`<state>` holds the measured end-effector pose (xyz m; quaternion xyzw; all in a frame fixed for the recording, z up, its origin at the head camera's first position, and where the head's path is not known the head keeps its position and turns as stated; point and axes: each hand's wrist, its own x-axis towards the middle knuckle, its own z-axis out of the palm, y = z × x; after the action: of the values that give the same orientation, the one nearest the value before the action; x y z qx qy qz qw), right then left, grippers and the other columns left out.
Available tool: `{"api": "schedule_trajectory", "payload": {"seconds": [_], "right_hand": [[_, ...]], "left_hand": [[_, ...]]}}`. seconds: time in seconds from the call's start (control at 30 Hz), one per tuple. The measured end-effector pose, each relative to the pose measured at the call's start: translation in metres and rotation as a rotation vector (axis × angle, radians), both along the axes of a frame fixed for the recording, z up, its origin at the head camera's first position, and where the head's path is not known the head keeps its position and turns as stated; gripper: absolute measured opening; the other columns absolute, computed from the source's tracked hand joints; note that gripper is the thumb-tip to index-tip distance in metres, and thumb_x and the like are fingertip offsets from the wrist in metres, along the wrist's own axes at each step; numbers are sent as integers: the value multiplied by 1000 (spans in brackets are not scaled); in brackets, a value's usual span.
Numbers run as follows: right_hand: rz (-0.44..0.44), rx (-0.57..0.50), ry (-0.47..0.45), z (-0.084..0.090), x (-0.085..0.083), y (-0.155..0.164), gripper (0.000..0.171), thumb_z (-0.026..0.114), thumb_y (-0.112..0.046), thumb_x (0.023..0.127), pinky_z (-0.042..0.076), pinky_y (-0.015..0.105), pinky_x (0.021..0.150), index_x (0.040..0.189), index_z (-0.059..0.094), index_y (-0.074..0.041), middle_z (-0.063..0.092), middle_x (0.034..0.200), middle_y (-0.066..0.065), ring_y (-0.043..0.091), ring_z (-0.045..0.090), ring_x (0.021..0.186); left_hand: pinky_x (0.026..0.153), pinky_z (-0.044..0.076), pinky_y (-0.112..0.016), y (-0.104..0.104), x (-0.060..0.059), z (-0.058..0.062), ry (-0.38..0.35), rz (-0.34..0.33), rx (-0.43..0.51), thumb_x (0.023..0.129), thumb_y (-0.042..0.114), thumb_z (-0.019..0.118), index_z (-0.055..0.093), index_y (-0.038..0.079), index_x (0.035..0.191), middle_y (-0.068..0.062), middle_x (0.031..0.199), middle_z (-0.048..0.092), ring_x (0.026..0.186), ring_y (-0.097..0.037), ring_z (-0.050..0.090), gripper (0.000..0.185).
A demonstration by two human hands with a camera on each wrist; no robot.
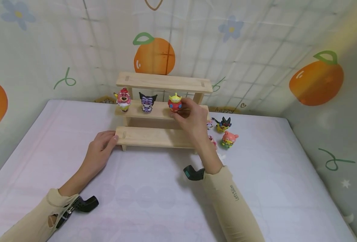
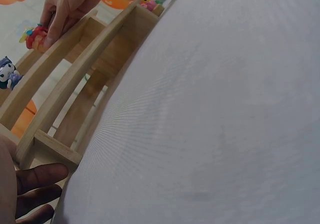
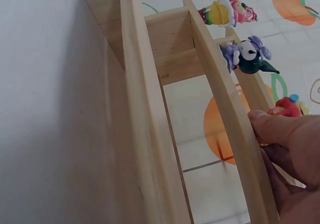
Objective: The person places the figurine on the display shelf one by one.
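- The table (image 1: pixel 154 201) carries a wooden stepped shelf (image 1: pixel 154 136) at its far side, the long axis running left to right across the person's view.
- The left hand (image 1: pixel 100 148) lies with relaxed fingers against the left end of the bottom step, holding nothing.
- The right hand (image 1: pixel 192 117) reaches to the middle step and pinches a red and yellow toy (image 1: pixel 174 102), which stands on that step right of centre.
- On the same step, to the left, stand a purple toy (image 1: pixel 147 102) and a pink toy (image 1: pixel 123 99), apart from each other.
- The top and bottom steps hold nothing.
- More small toys (image 1: pixel 225 132) sit on the table just right of the shelf, nearer the right hand.
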<state>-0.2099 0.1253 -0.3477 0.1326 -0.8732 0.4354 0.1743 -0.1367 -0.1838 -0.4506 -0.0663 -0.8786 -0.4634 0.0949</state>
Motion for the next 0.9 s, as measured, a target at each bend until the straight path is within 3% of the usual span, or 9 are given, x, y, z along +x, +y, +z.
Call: {"api": "schedule_trajectory", "payload": {"seconds": [0.37,0.6,0.9], "right_hand": [[40,-20,-44,4,3,5,45,87,-12,88,63,34,92,128,68,-5,78,113,14,24,77,101],[78,-49,-51,9,9,29,39,84,-6,89,63,35,94,125,69,-1,79,113,16,26,77,103],[49,-77,-50,9,13,57,34,83,-2,89,63,32,92,120,71,2,80,107,14,23,77,99]], "left_hand": [[121,35,-61,0,1,0,-2,2,-3,112,32,52,72,-1,129,-19,141,64,144,-35,48,42],[121,35,-60,1,1,1,2,2,-2,112,31,52,72,-1,129,-19,141,64,143,-36,48,42],[121,35,-61,2,2,2,-2,1,1,112,32,52,72,-2,128,-20,141,64,143,-36,48,43]]}}
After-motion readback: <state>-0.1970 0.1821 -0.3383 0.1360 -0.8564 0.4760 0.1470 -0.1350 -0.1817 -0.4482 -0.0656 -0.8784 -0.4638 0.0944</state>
